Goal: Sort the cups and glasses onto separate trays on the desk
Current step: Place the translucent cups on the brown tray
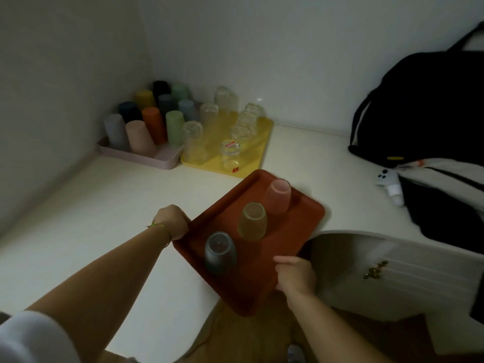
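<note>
The left hand [174, 222] curls its fingers round the left rim of the red tray [296, 221], and the right hand [296, 276] grips the near rim with the thumb on top. The tray sits at the centre of the frame, tilted in view, with its near corner past the edge of the desk [131, 205]. Three upturned cups stand loose on it in a row: pink cup [279, 196], yellow cup [252, 222] and grey cup [220, 252]. Any further tilt or a jolt would likely slide or topple them, the grey one towards the floor.

In the upper left the pink tray [167, 158] holds coloured cups [154, 121], and the yellow tray [262, 137] touching it holds clear glasses [230, 153]. The red tray's far corner lies near the yellow one; pushed forward, it could knock the nearest glass. A slipping grip on either side would tip the whole load.
</note>
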